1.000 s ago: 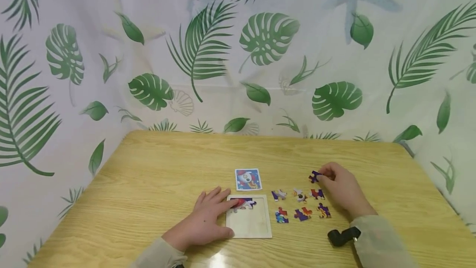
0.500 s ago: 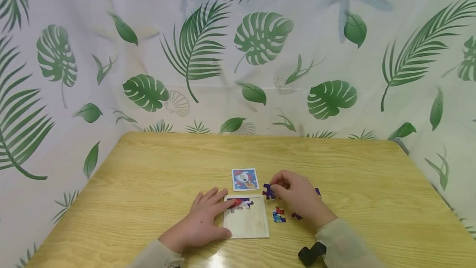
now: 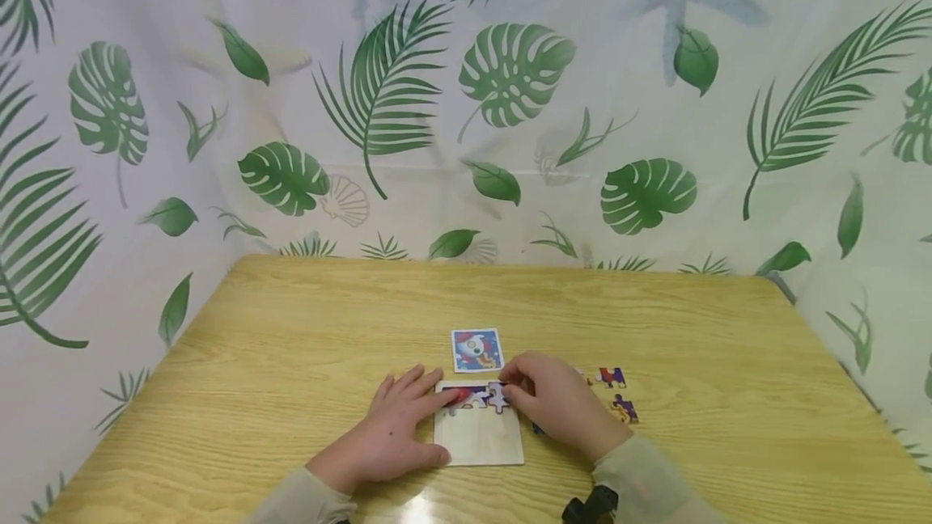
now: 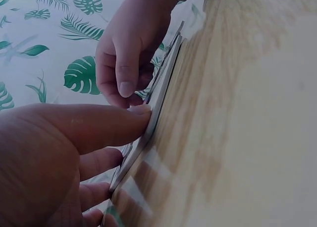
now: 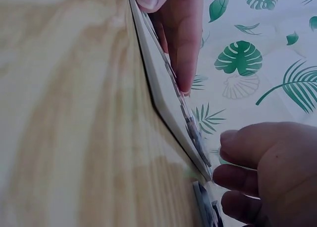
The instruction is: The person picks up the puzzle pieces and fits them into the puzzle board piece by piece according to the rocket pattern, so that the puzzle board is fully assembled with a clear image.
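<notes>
A pale square puzzle board (image 3: pixel 478 440) lies near the table's front, with a short row of joined puzzle pieces (image 3: pixel 475 399) along its top edge. My left hand (image 3: pixel 393 433) rests at its left side; the index fingertip touches the joined pieces and the thumb touches the board's edge. At the top right corner, my right hand (image 3: pixel 557 404) pinches a purple and pale puzzle piece (image 3: pixel 497 399) between thumb and forefinger, right beside the row. In the right wrist view the board (image 5: pixel 166 95) appears edge-on, and the exact finger contact is unclear.
Just behind the board lies a small picture card (image 3: pixel 476 350) with a dog-like figure. Several loose pieces lie to the right, among them a red and purple piece (image 3: pixel 612 377) and a purple and orange piece (image 3: pixel 624 409); my right hand covers others. A leaf-patterned curtain (image 3: pixel 408 128) hangs behind the table.
My right hand has carried the piece leftward from the loose pieces, past the card, to the board's top right corner. My left hand has stayed on the board.
</notes>
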`<action>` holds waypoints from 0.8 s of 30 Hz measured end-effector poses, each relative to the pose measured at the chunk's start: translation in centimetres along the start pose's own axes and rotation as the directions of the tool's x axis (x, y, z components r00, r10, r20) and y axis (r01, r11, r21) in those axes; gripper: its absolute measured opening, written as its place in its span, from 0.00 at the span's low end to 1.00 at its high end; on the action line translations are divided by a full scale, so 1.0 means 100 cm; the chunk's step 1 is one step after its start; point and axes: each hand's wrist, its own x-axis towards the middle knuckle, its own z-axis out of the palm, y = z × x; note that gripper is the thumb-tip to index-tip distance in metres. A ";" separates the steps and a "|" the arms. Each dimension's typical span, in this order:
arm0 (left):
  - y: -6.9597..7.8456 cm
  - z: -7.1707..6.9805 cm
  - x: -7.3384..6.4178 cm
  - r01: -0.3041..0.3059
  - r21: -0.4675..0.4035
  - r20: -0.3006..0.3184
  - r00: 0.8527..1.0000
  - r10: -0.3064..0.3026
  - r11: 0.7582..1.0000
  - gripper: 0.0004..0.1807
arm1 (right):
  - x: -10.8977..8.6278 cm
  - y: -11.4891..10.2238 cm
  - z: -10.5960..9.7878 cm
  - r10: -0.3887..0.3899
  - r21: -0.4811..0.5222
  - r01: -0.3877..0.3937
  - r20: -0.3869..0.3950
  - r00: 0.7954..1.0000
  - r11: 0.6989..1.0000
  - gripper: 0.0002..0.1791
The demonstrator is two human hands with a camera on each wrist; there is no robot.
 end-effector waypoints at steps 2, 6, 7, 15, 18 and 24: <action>0.001 0.000 0.001 -0.001 -0.002 -0.001 1.000 0.001 1.000 0.43 | -0.001 0.001 -0.001 -0.021 -0.040 0.021 0.001 1.000 0.999 0.06; 0.003 -0.001 0.002 -0.001 -0.003 -0.001 1.000 0.001 1.000 0.44 | -0.003 0.003 -0.003 -0.073 -0.116 0.076 0.024 0.997 0.990 0.11; 0.004 -0.001 0.002 -0.002 -0.001 -0.001 1.000 0.002 1.000 0.44 | -0.004 0.003 -0.003 -0.088 -0.132 0.092 0.032 0.996 0.987 0.13; 0.004 -0.002 0.001 -0.003 -0.005 0.005 1.000 0.003 1.000 0.43 | -0.005 0.003 0.002 -0.161 -0.193 0.167 0.047 0.986 0.967 0.16; 0.003 -0.002 0.000 0.004 0.003 0.005 1.000 -0.004 1.000 0.43 | -0.004 0.003 0.003 -0.169 -0.193 0.172 0.032 0.985 0.966 0.14; 0.002 -0.001 0.000 0.014 0.014 0.001 1.000 -0.014 1.000 0.43 | -0.004 0.002 0.003 -0.187 -0.203 0.186 0.013 0.982 0.961 0.11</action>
